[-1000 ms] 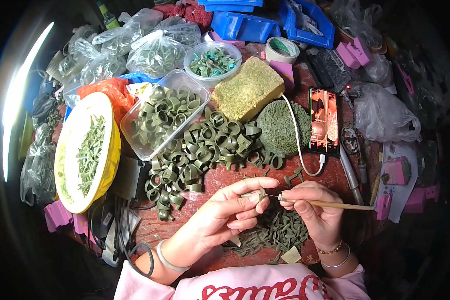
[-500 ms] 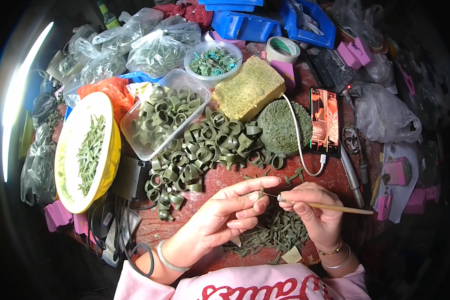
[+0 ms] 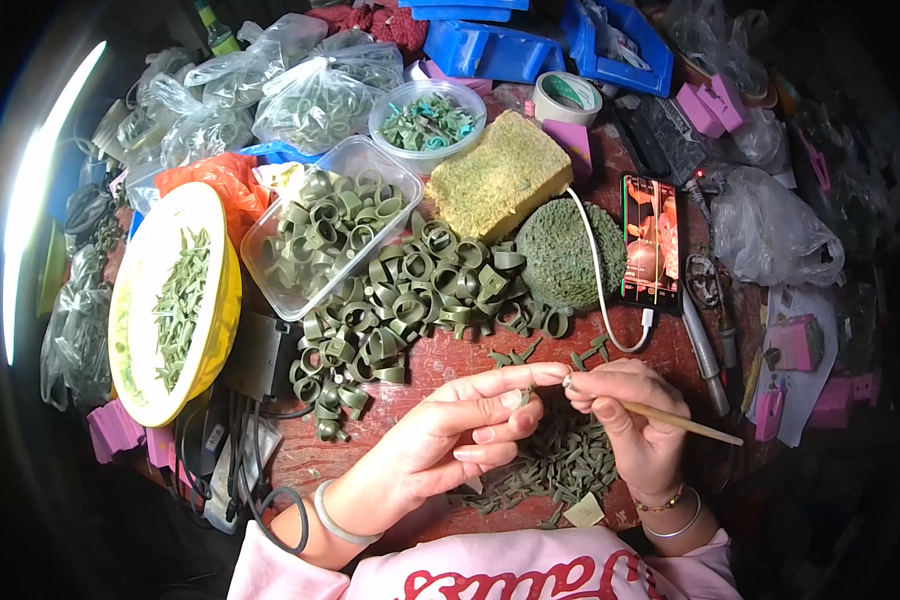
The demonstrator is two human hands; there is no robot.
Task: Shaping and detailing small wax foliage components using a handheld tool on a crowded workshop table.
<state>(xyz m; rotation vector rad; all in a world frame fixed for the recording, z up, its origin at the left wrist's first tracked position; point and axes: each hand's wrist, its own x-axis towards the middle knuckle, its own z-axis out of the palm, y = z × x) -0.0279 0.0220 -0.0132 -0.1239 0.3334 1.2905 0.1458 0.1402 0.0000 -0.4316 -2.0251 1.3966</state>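
Note:
My left hand [image 3: 448, 430] pinches a small green wax piece [image 3: 527, 397] between thumb and fingers, most of it hidden. In my right hand [image 3: 635, 400] is a wooden-handled tool [image 3: 688, 423], held like a pen, its metal collar at my left index fingertip. Its thin tip cannot be made out. Below both hands lies a heap of small dark green wax sticks [image 3: 560, 465]. A few joined green pieces [image 3: 592, 350] rest just beyond my fingers. Farther off, many green wax rings [image 3: 410, 300] are piled on the red table [image 3: 430, 375].
At the left, a yellow-rimmed bowl [image 3: 232, 290] holds green slivers. A clear tub [image 3: 260, 280] of rings stands behind the pile. Past it are a yellow sponge block [image 3: 500, 175], a round green pad [image 3: 567, 255] and a phone [image 3: 652, 240] with a white cable [image 3: 602, 290].
The tool's front end has risen toward my left index fingertip, and its handle slopes more steeply. The small wax piece sits slightly lower in my left fingers. The phone's picture has changed.

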